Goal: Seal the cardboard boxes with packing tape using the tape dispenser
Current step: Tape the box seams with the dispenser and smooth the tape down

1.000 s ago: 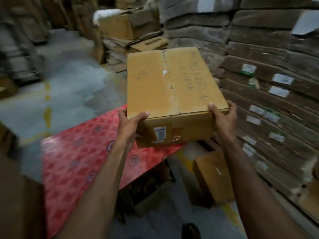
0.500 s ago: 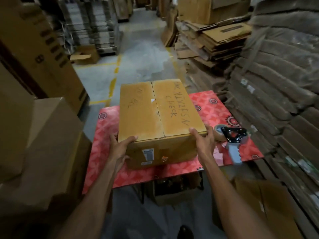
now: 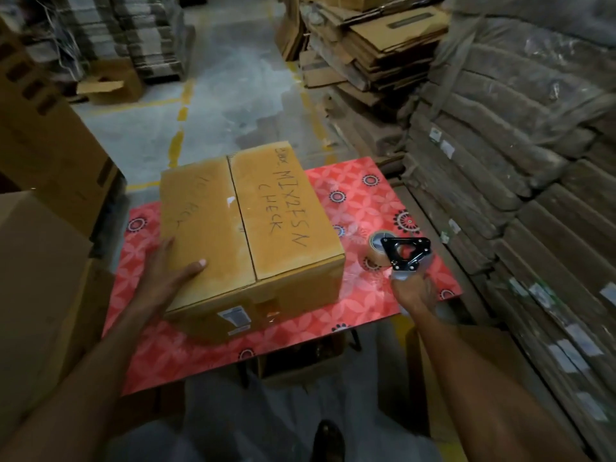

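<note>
Your left hand [image 3: 166, 278] lies flat against the near-left corner of the box [image 3: 246, 235], thumb on top. The box sits on the red tabletop [image 3: 360, 201]. Just to its right, your right hand [image 3: 415, 291] grips the tape dispenser [image 3: 405, 253] by its handle.

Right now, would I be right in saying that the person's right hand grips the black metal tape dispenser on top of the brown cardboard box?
Not quite. The head view shows the right hand gripping the black metal tape dispenser beside the brown cardboard box, to its right and down by the red patterned tabletop, not on top of the box.
</note>
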`<state>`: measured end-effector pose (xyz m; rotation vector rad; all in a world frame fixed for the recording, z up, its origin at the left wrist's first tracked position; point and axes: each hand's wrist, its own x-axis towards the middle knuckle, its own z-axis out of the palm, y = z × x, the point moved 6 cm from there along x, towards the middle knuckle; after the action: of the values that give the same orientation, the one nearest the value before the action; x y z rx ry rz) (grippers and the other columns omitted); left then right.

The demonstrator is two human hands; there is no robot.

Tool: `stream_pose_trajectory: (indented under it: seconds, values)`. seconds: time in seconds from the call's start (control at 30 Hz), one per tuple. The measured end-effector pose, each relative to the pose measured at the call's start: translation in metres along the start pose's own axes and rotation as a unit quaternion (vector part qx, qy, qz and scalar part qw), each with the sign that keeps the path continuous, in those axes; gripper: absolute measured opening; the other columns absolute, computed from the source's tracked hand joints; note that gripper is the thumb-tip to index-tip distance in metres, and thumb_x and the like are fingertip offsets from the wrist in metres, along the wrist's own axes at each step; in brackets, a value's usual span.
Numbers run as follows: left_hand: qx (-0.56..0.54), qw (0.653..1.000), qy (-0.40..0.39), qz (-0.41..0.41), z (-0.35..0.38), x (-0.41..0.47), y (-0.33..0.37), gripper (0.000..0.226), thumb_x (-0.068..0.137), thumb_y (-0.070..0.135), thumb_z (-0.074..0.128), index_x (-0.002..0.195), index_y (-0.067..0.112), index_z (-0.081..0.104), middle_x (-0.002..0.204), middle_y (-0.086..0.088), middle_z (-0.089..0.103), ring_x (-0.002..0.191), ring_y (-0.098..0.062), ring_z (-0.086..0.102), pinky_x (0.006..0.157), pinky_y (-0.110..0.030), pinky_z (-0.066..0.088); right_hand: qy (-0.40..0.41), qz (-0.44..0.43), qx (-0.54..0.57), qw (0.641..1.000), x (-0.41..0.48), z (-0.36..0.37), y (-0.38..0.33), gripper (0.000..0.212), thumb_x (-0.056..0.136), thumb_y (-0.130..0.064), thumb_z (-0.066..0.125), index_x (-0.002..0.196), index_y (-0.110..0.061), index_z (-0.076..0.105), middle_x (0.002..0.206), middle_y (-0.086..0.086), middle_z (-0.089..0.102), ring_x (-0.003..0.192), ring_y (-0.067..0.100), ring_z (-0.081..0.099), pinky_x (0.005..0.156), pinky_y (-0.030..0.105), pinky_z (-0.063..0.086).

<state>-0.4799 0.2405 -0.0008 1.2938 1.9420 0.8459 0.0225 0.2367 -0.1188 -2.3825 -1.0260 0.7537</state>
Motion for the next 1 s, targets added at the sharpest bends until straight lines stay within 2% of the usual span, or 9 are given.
stream_pose_trajectory:
  seconds: [0.13, 0.27, 0.33, 0.5, 0.6, 0.67, 0.77, 0.9, 1.0]
  values:
    - [0.005, 1.000, 0.016, -0.011, 0.013, 0.000, 0.002, 0.117, 0.058, 0.073, 0.078, 0.154, 0.035, 0.024, 0.157, -0.001, 0.033, 0.136, -0.027, 0.042, 0.110, -0.049, 0.039, -0.049, 0.023, -0.068, 0.996, 0.023, 0.022, 0.013, 0.056, 0.093, -0.041, 0.064, 0.128, 0.003, 0.055, 0.122, 0.021, 0.064, 0.112, 0.036, 0.063, 0.078, 0.034, 0.046]
    - [0.013, 0.999, 0.046, -0.002, 0.038, -0.015, 0.010, 0.099, 0.080, 0.049, 0.079, 0.159, 0.026, 0.025, 0.162, -0.006, 0.025, 0.143, -0.028, 0.034, 0.110, -0.040, 0.032, -0.063, 0.031, -0.102, 0.992, 0.035, 0.037, 0.006, 0.035, 0.094, -0.025, 0.062, 0.118, 0.000, 0.066, 0.123, 0.020, 0.066, 0.115, 0.034, 0.064, 0.087, 0.036, 0.053]
    - [0.023, 0.998, 0.050, -0.005, 0.048, -0.020, 0.013, 0.104, 0.076, 0.057, 0.079, 0.159, 0.027, 0.025, 0.162, -0.007, 0.025, 0.144, -0.029, 0.033, 0.114, -0.044, 0.031, -0.097, 0.048, -0.096, 0.989, 0.045, 0.038, 0.005, 0.035, 0.094, -0.025, 0.060, 0.120, -0.001, 0.066, 0.121, 0.018, 0.064, 0.112, 0.032, 0.063, 0.089, 0.036, 0.052]
    - [0.006, 0.998, 0.055, -0.038, 0.059, -0.033, 0.023, 0.118, 0.056, 0.081, 0.070, 0.156, 0.033, 0.031, 0.147, -0.007, 0.037, 0.136, -0.032, 0.042, 0.111, -0.050, 0.039, -0.128, 0.068, 0.127, 0.981, 0.073, -0.001, -0.021, 0.025, 0.087, -0.024, 0.066, 0.110, -0.015, 0.062, 0.098, 0.008, 0.060, 0.085, 0.022, 0.055, 0.075, 0.031, 0.047]
    - [0.009, 0.999, 0.044, -0.019, 0.071, -0.044, 0.035, 0.094, 0.075, 0.063, 0.077, 0.153, 0.028, 0.040, 0.134, -0.006, 0.037, 0.128, -0.028, 0.045, 0.107, -0.040, 0.040, -0.070, 0.046, 0.221, 0.972, 0.108, -0.031, -0.050, 0.039, 0.076, -0.046, 0.062, 0.096, -0.015, 0.072, 0.091, 0.009, 0.070, 0.084, 0.030, 0.067, 0.077, 0.042, 0.059]
    - [0.025, 0.999, 0.042, 0.013, 0.078, -0.051, 0.045, 0.075, 0.085, 0.050, 0.074, 0.149, 0.021, 0.047, 0.126, -0.006, 0.042, 0.115, -0.020, 0.048, 0.094, -0.029, 0.039, -0.059, 0.004, 0.285, 0.957, 0.108, -0.052, -0.087, 0.025, 0.077, -0.032, 0.058, 0.067, -0.010, 0.065, 0.061, 0.010, 0.062, 0.059, 0.029, 0.059, 0.054, 0.035, 0.050]
    - [0.105, 0.992, 0.027, 0.061, 0.088, -0.056, 0.057, 0.059, 0.092, 0.049, 0.066, 0.142, 0.020, 0.056, 0.120, -0.008, 0.052, 0.112, -0.027, 0.057, 0.084, -0.027, 0.041, -0.163, -0.066, 0.348, 0.921, 0.059, -0.083, -0.172, 0.015, 0.076, -0.010, 0.051, 0.061, -0.015, 0.050, 0.053, 0.003, 0.040, 0.039, 0.016, 0.034, 0.041, 0.022, 0.027]
    - [0.297, 0.947, 0.010, 0.121, 0.082, -0.036, 0.072, 0.052, 0.085, 0.068, 0.045, 0.116, 0.035, 0.071, 0.105, -0.004, 0.073, 0.097, -0.031, 0.069, 0.083, -0.039, 0.057, -0.335, -0.155, 0.339, 0.865, -0.002, -0.084, -0.243, 0.007, 0.083, -0.012, 0.054, 0.077, -0.010, 0.052, 0.060, 0.005, 0.045, 0.038, 0.015, 0.037, 0.039, 0.021, 0.030]
    - [0.187, 0.975, -0.053, 0.109, 0.066, 0.002, 0.096, 0.047, 0.087, 0.064, 0.050, 0.085, 0.026, 0.077, 0.075, 0.000, 0.074, 0.074, -0.022, 0.070, 0.071, -0.033, 0.057, -0.383, -0.183, 0.322, 0.846, -0.058, -0.064, -0.270, 0.010, 0.066, -0.011, 0.060, 0.072, -0.005, 0.054, 0.058, 0.008, 0.050, 0.040, 0.021, 0.043, 0.041, 0.024, 0.036]
